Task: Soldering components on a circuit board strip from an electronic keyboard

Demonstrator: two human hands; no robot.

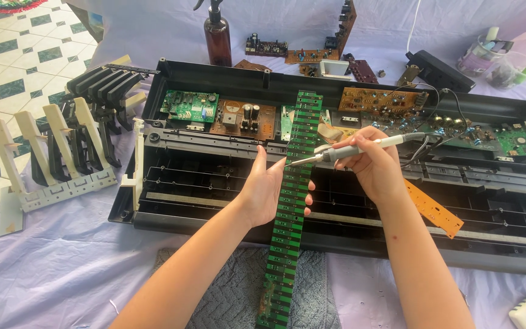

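Head view: the left hand [267, 194] is closed around the edge of a long green contact board [293, 201], thumb on the near side and fingers behind, holding it tilted lengthwise over the open keyboard chassis [226, 183]. The right hand [369, 164] grips a grey soldering iron [348, 149] like a pen, with the tip touching the board just right of the left thumb. Risk, as a judgement: the tip works very close to the left thumb, so a slip could burn skin; the board is supported at one point only (its lower end lies over a grey cloth [232, 298]), so pressure from the iron could make it flex or swing; the iron's cord trails right over the circuit boards [397, 100] beyond the right hand and could snag. Containers: the chassis holds several green and brown boards along its far wall and an orange strip board [433, 210] just right of the right forearm. A brown spray bottle [217, 36] stands beyond the left hand; its contents cannot be seen. Removed key sets [62, 146] lie well left of the left hand.
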